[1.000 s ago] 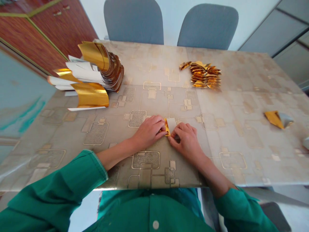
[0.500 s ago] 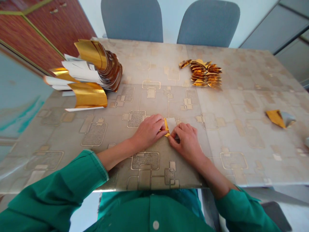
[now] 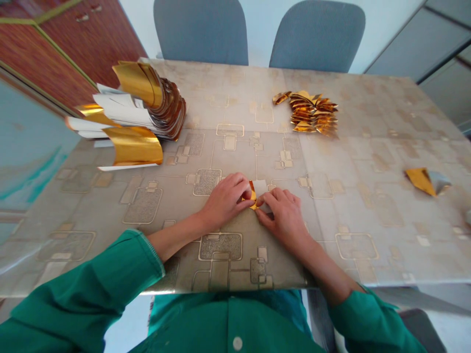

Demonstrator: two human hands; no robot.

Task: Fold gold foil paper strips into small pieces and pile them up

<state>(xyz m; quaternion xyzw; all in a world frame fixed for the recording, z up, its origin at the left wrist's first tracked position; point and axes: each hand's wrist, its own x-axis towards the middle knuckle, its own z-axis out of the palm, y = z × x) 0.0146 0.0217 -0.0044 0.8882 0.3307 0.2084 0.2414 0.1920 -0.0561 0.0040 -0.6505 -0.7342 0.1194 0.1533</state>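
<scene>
A small piece of gold foil paper (image 3: pixel 252 195), partly folded, lies between my two hands near the front of the table. Its pale underside shows at the upper right. My left hand (image 3: pixel 231 195) is closed on the left side of the paper, thumb and fingertips pinching the gold part. From the right, my right hand (image 3: pixel 281 208) pinches the paper's right edge between thumb and forefinger, its other fingers curled. Fingers hide much of the paper's outline and its creases.
Stacked gold and white paper sheets (image 3: pixel 138 110) stand at the back left, with curled sheets (image 3: pixel 136 145) in front. Several folded gold pieces (image 3: pixel 312 113) lie in a row at the back right. A single folded gold-and-silver piece (image 3: pixel 423 181) rests far right. Two chairs (image 3: pixel 201 32) stand behind the table (image 3: pixel 368 211).
My right forefinger has come in closer to the left fingertips, onto the gold paper. The gold strip looks wider and slightly shifted. All else stays put.
</scene>
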